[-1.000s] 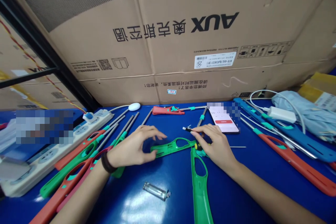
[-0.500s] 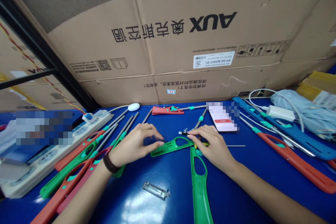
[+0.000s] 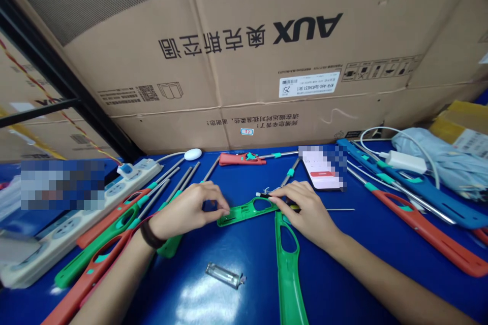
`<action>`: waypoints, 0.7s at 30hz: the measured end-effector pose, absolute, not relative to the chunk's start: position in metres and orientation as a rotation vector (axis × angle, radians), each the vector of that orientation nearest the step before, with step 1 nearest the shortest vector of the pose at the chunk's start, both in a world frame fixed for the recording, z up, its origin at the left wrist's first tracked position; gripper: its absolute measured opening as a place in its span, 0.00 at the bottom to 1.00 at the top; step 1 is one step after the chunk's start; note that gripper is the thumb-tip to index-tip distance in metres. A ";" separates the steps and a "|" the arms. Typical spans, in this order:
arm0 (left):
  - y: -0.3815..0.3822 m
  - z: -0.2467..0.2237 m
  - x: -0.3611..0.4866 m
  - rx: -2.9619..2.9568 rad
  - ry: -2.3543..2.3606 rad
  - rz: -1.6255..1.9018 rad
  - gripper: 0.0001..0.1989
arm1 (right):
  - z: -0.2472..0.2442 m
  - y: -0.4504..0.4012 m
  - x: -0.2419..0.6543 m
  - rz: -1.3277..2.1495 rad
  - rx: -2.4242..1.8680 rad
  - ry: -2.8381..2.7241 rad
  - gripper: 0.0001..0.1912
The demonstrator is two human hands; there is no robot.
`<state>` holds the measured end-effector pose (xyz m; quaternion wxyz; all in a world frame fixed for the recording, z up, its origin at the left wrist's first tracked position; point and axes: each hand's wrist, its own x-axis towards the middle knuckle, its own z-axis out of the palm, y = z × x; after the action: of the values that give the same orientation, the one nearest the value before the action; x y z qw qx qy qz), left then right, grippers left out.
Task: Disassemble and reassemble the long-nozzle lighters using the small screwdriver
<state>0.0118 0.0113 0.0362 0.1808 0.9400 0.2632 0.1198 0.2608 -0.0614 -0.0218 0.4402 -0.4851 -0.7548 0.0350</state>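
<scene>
My right hand [image 3: 307, 208] pinches a small black piezo igniter [image 3: 264, 195] with a white tip and thin wires, just above the far end of a green lighter half-shell [image 3: 240, 213]. My left hand [image 3: 190, 210] is at that shell's left end, thumb and forefinger drawn together; whatever lies between them is too small to make out. A second green half-shell [image 3: 288, 269] lies with its hollow side up below my right hand. Nearer to me rests a clear fuel tank [image 3: 224, 275]. A thin metal rod [image 3: 341, 209] sticks out behind my right hand.
Several assembled lighters, among them a red one [image 3: 107, 259], lie at left beside a white power strip [image 3: 114, 190]. Red [image 3: 430, 233] and blue [image 3: 434, 200] lighters lie at right. A phone [image 3: 322, 172] is behind my right hand; a large carton [image 3: 229, 86] stands at the back.
My left hand has shifted slightly left, and its thumb and forefinger have closed together at the shell's end. My right hand still holds the igniter, barely moved.
</scene>
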 end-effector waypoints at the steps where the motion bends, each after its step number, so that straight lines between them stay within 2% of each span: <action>1: 0.014 0.037 0.007 2.666 0.759 0.276 0.04 | -0.022 -0.061 0.261 0.092 -1.207 -1.878 0.02; 13: 0.010 0.035 0.013 2.703 0.891 0.079 0.04 | -0.024 -0.062 0.260 0.127 -1.190 -1.918 0.02; 17: 0.011 0.034 0.013 2.693 0.842 0.149 0.03 | -0.023 -0.062 0.259 0.119 -1.193 -1.920 0.03; 21: 0.016 0.030 0.011 2.729 0.840 0.364 0.05 | -0.022 -0.062 0.259 0.116 -1.201 -1.919 0.05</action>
<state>0.0108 0.0163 0.0300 0.1309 0.9399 0.2893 0.1254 0.2588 -0.0621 -0.0215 0.4233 -0.4800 -0.7670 0.0462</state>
